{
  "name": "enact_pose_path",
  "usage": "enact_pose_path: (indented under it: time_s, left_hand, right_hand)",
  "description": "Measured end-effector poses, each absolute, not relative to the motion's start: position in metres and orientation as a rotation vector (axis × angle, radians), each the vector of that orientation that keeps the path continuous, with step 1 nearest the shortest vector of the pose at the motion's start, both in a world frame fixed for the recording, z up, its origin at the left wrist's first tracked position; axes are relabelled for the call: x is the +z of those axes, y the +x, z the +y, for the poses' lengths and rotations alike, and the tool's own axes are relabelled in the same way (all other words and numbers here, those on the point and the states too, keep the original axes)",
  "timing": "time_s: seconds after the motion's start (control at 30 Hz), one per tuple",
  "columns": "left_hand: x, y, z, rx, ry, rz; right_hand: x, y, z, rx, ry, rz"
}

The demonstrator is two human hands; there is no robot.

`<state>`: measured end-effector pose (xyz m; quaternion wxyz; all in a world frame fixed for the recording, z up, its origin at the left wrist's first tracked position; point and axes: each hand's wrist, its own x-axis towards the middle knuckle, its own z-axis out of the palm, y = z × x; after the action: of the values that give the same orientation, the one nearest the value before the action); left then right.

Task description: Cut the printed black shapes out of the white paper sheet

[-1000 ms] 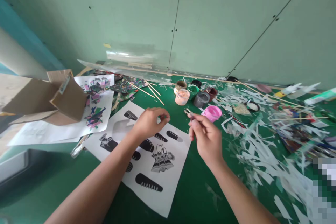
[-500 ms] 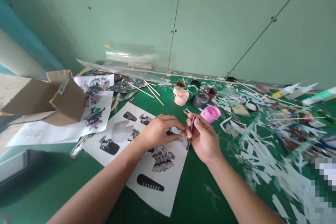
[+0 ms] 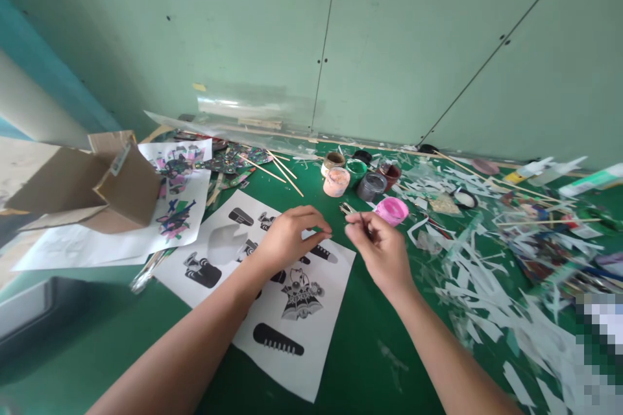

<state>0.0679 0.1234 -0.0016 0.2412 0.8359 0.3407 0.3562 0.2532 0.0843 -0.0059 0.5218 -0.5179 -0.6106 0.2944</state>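
Head view, hands at centre frame above a green surface (image 3: 370, 350). The left hand (image 3: 292, 237) hovers over the right part of a printed sheet (image 3: 272, 311) of black shapes. Its thumb and forefinger tips are pressed together; whether they pinch anything cannot be told. The right hand (image 3: 384, 249) has its fingers closed on a thin brush (image 3: 362, 219). Only a short length of the brush shows above the fingertips, pointing toward the pink pot (image 3: 390, 209) just beyond. More open pots (image 3: 370, 186) stand behind it. Paper scraps (image 3: 487, 279) cover the right of the frame, and a cardboard box (image 3: 97, 181) sits at the left.

Risks, as judged: the brush is held shallowly near its end, so a small slip could drop it onto the printed sheet and mark it. The right wrist is close to the pink pot, so a careless sweep could tip it.

Compared with half a second earlier: the hands then touched over the sheet's right edge, and the brush lay slanting downward across the right palm. They are now slightly apart, and the brush points upward.
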Motion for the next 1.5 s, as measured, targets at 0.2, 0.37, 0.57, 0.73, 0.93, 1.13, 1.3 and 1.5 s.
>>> enact_pose_path:
  time_s: [0.2,0.37,0.57,0.73,0.93,1.13,1.3,1.5]
  left_hand:
    - [0.0,0.069,0.12,0.76,2.382,1.008]
    - [0.003,0.067,0.12,0.857,2.375,1.151]
    - [0.002,0.062,0.127,0.78,2.244,1.47]
    - [-0.002,0.062,0.129,0.693,2.235,1.545]
    - [-0.004,0.06,0.132,0.602,2.298,1.514]
    - [-0.003,0.057,0.134,0.56,2.31,1.455]
    - [-0.001,0.054,0.136,0.497,2.335,1.4]
    - [0.007,0.055,0.132,0.38,2.255,1.51]
  right_hand:
    - [-0.009,0.245,0.078,0.584,-1.355,-1.699]
    - [-0.009,0.258,0.084,0.262,-1.431,-1.765]
    - [-0.016,0.28,0.093,-0.084,-1.623,-1.756]
    - [-0.012,0.281,0.092,-0.087,-1.635,-1.708]
    - [-0.009,0.266,0.083,0.103,-1.539,-1.791]
    - [-0.017,0.248,0.076,0.14,-1.404,-2.083]
    - [-0.019,0.244,0.072,0.063,-1.42,-2.121]
    - [-0.016,0.241,0.069,-0.007,-1.409,-2.143]
